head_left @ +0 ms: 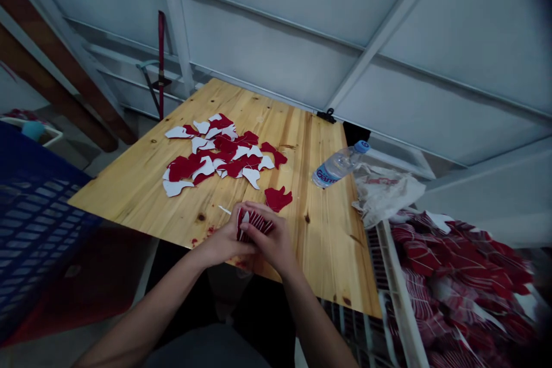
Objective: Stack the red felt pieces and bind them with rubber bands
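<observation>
A stack of red and white cut fabric pieces [255, 224] is gripped between my two hands above the near edge of the wooden table [328, 253]. The left side of the stack rests in my left hand [222, 244], its fingers curled round it. My right hand [276, 241] closes on the other side, with the thumb across the layered edges. Just beyond my right hand lies a single red piece [278, 199]. Farther back, a loose pile of red and white pieces [224, 152] spreads over the table's left half.
A water bottle [338, 167] stands on the table's right side, near a crumpled pale bag [386, 190]. A black clip [326, 115] sits at the back edge. Red and white bundles [457, 264] fill a container at right. A blue basket [38, 213] is at left.
</observation>
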